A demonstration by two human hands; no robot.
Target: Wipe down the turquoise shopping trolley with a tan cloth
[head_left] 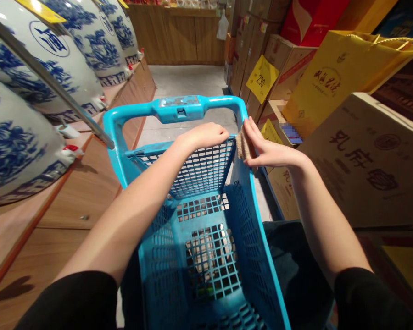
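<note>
A blue plastic shopping cart (pixel 253 220) with grid walls stands directly in front of me, its handle at the far end. My left hand (pixel 209 135) reaches across the basket, its fingers curled over the top edge of the hinged grid flap (pixel 201 172) below the handle. At the cart's right rim, my right hand (pixel 266 149) presses a beige cloth (pixel 243 144) around the side near the handle. Its thumb lies on the inner side and the other fingers point up along the rim. Through the basket's floor grid, pale shapes show indistinctly.
Large blue-and-white ceramic jars (pixel 44 59) with small taps line a wooden cabinet (pixel 65 201) on the left. Cardboard boxes (pixel 371 160) and a yellow gift bag (pixel 344 82) are stacked close on the right. Grey floor (pixel 186 80) runs ahead to a wooden counter (pixel 179 36).
</note>
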